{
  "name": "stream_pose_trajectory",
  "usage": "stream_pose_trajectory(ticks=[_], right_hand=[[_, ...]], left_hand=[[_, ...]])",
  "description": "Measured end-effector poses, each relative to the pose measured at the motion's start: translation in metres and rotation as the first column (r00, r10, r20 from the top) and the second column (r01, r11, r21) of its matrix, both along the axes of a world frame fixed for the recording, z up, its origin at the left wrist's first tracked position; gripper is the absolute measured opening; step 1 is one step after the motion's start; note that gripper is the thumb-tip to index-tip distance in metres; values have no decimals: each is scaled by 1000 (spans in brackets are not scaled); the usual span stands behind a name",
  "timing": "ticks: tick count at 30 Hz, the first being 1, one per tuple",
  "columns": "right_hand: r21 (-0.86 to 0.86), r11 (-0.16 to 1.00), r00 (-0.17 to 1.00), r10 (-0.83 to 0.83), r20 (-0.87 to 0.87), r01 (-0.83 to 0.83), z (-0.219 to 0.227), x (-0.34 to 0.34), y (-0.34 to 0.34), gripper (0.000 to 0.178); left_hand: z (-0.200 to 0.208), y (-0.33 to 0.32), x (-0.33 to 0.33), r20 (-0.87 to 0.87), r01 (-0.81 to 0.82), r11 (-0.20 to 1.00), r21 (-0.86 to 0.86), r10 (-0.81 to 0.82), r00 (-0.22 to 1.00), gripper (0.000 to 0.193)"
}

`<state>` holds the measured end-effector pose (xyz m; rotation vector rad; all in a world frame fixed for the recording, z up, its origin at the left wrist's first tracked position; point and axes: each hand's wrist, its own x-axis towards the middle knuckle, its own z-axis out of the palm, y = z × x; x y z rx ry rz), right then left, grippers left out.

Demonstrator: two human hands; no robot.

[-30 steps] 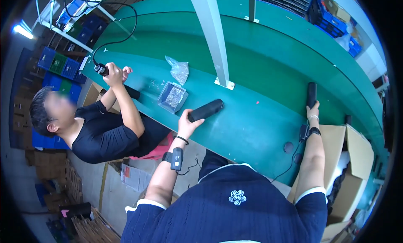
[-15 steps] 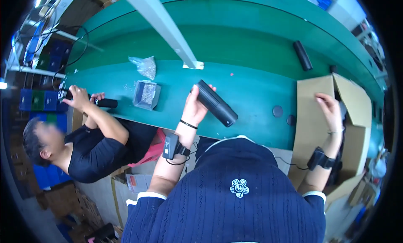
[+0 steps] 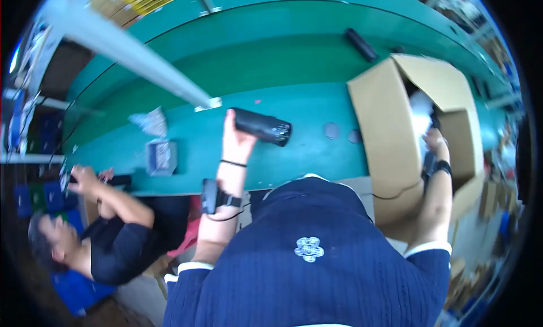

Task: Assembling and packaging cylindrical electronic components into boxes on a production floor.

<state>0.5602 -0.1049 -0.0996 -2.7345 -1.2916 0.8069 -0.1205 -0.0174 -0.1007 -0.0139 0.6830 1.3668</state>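
Note:
My left hand (image 3: 237,143) is wrapped round a black ribbed cylinder (image 3: 261,127), held tilted above the green workbench (image 3: 305,169). The end toward the right shows small light specks or openings. My right hand (image 3: 435,140) reaches into the open cardboard box (image 3: 382,118) at the right. Dark things and a whitish plastic wrap (image 3: 419,112) lie around its fingers inside the box. Blur and the box contents hide whether those fingers hold anything. Between the cylinder and the box, two dark round discs, the larger disc (image 3: 331,130) and the smaller disc (image 3: 354,136), lie flat on the bench.
Another black cylinder (image 3: 361,45) lies farther back. At the left stand a grey bin (image 3: 161,157) of small pieces and a clear bag (image 3: 151,123). A slanting metal post (image 3: 153,72) meets the bench. A co-worker (image 3: 121,225) at the left handles a dark object.
My right hand has moved down into the cardboard box. The cylinder in my left hand has turned closer to level. The whole view has shifted to the right.

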Motion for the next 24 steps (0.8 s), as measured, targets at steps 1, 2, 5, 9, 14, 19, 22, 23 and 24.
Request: stream_pose_trajectory(ticks=[1,2,5,9,14,19,22,23,24], right_hand=[[-188,976,983,133,129,-107,-16,33,-7,39],[-102,992,995,78,66,-71,-33,53,-15,44],[119,972,973,-190,-129,205,-55,29,23,39],[226,962,976,-110,-189,152,-65,56,20,25],[494,867,973,54,-225,66,-18,72,-10,15],[609,790,965,95,-245,77,143,-78,-32,29],[820,535,910,205,-361,205,140,-163,-16,29],[810,572,948,166,-270,131,128,-176,-5,29],[813,572,935,217,-280,110,115,-203,9,30]], left_hand=[[6,4,12,50,32,999,-41,-30,998,45],[2,5,12,84,33,996,-84,-26,996,49],[8,-20,-6,41,-41,981,-187,50,998,54],[-1,-24,-16,10,-100,965,-241,105,994,59],[-6,-20,-24,61,-91,954,-285,113,992,51],[-3,-25,-29,138,-92,960,-265,133,981,49],[-16,-21,-27,212,-55,955,-292,121,970,44],[-17,-21,-24,254,-42,953,-300,122,960,42],[-15,-19,-20,297,-30,945,-325,132,946,39]])
